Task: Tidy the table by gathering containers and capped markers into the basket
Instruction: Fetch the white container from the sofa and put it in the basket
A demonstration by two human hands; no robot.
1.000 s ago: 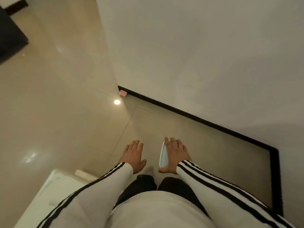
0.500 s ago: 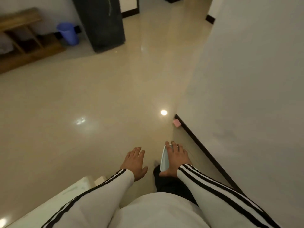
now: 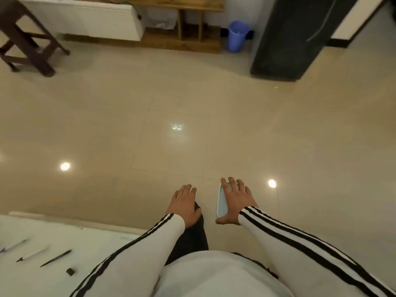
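Right hand [image 3: 236,202] grips a pale flat item [image 3: 221,200] (identity unclear), fingers curled over its edge. Left hand [image 3: 184,205] is free, fingers straight. Markers [image 3: 56,258] and a loose cap [image 3: 70,271] lie on the table [image 3: 90,239], lower left; no basket is visible. Advice: face the table squarely and fit the cap before gathering.

The right hand [image 3: 235,200] is gripping a flat white container [image 3: 221,200] edge-on above the tiled floor [image 3: 171,103]. The left hand [image 3: 185,203] is hovering beside it, fingers straight. Pens [image 3: 56,258] and a small black cap [image 3: 70,271] are lying on the white table [image 3: 102,239].
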